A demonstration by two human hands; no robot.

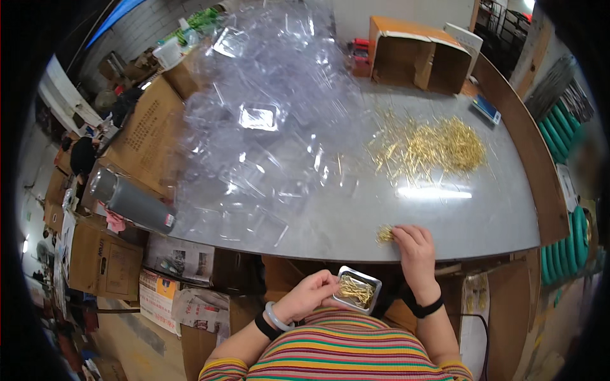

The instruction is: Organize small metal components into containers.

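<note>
My left hand (309, 293) grips a small, shallow, shiny rectangular tray (376, 294) by its left side, just off the table's front edge and close to my striped top. Thin gold-coloured metal pins (353, 291) lie loosely inside it. Over the front edge of the table, my right hand (416, 253) has its fingers pinched at a little bunch of the same pins (384, 234). What lies between those fingertips is partly hidden. Farther back on the right spreads a large heap of gold pins (451, 146), apart from both hands.
Clear plastic trays (254, 165) are heaped over the left half of the grey table (343, 238). A grey bottle (136, 204) lies tilted at the left edge, beside cardboard. An opened box (416, 60) stands at the back. A brown raised edge (534, 136) borders the right side.
</note>
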